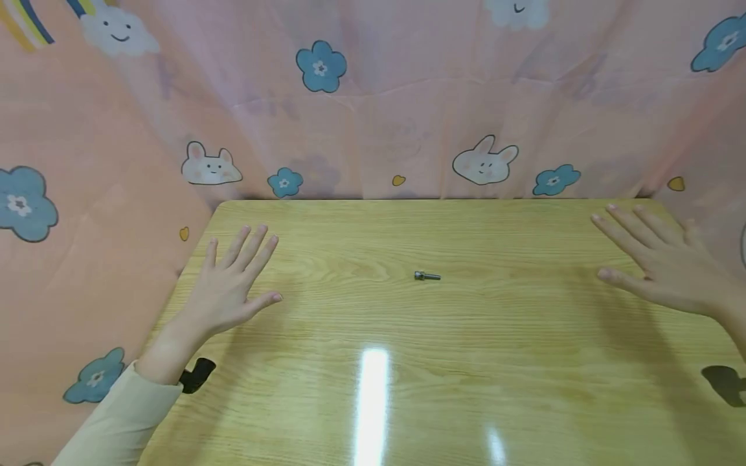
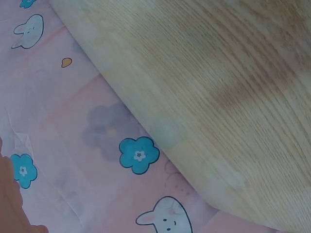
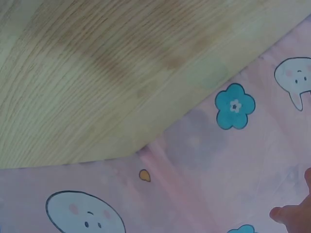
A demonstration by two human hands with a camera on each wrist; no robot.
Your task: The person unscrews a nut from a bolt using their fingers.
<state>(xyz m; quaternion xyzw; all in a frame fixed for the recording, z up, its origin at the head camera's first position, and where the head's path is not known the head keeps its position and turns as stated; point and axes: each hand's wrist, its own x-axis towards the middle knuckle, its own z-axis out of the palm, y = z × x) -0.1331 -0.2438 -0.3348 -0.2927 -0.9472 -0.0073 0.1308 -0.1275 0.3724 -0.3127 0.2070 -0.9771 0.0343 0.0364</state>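
Note:
A small metal bolt (image 1: pixel 427 276) with a thicker head at its left end lies flat near the middle of the wooden table. To its left, my left hand (image 1: pixel 228 285) hovers over the table's left side, fingers straight and spread, holding nothing. My right hand (image 1: pixel 670 259) is spread in the same way above the far right side, well apart from the bolt. In the left wrist view only part of the left hand (image 2: pixel 12 201) shows at the lower left edge. The right wrist view catches a bit of the right hand (image 3: pixel 296 213) at its lower right.
The wooden table (image 1: pixel 466 356) has a rounded back corner and bright light reflections near the front. Behind it and along its sides hangs a pink curtain (image 1: pixel 384 129) printed with rabbits, flowers and clouds. Black wrist camera parts (image 1: pixel 198 375) sit by the left wrist.

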